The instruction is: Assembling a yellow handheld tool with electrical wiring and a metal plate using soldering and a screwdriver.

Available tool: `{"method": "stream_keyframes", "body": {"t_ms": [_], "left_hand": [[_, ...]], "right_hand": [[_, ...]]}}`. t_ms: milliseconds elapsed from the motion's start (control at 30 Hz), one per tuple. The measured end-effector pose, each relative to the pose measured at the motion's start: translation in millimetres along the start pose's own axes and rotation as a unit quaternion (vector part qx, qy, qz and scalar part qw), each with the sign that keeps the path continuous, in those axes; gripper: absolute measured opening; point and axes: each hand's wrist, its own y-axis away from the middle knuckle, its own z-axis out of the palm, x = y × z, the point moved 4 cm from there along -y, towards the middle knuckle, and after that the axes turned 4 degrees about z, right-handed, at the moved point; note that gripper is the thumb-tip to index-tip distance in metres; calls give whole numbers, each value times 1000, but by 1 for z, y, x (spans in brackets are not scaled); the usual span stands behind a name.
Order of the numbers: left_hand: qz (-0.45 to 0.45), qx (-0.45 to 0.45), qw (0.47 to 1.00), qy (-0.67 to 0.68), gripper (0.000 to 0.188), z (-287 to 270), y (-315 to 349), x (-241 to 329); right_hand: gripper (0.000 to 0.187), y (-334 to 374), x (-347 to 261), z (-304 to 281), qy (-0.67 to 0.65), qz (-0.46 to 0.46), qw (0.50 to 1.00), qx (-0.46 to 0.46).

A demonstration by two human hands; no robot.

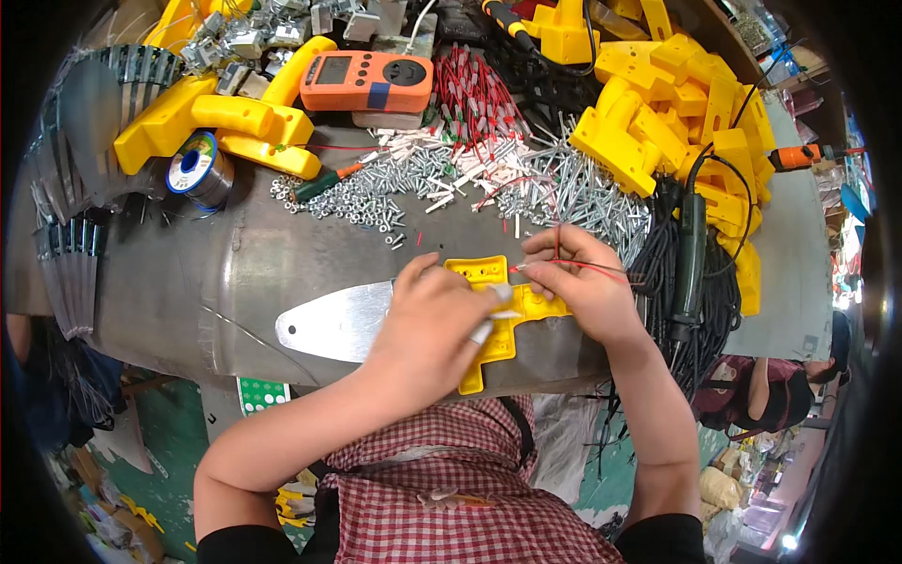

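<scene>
Yellow shell (498, 346) lies cross-shaped, hollow side up, mid-scene. Silver plate (324, 324) sits flat, left of it; rounded left end, one hole. Thin red wire (584, 264) curves above shell's right part.

Head-worn fisheye cam, aimed down at the bench (160, 273)

So this is the left one of a side-by-side pair on the wearer's head, tipped down so the bench's far side sits up top and the checked apron (413, 522) fills the bottom edge. Frame left = wearer's left, with the forearms (291, 423) coming in from below. It's pretty close: the hands (427, 324) land around the middle and look big. Lens is super wide though, so it bends the bench's front edge, catches floor (178, 489) beyond it, and goes black in the corners.
</scene>
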Motion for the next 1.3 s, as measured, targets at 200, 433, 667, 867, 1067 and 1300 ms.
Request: {"method": "stream_keyframes", "body": {"t_ms": [200,433,667,867,1067,1300], "left_hand": [[-190,174,911,321,26,-11,21,-29],[-209,134,864,438,44,-8,24,-35],[-186,129,874,431,51,-6,27,-36],[-184,134,877,423,52,-5,30,-37],[-178,122,875,433,51,-7,28,-34],[-196,187,867,419,51,-7,28,-35]], "right_hand": [[12,-5,-16,18,261,-238,936,12],[13,-14,-10,28,264,-284,922,-17],[16,-12,-10,36,413,-281,866,-14],[13,-17,-25,46,481,-265,832,-82],[12,-20,-29,48,491,-260,825,-100],[13,-15,2,3,225,-174,959,2]]}}
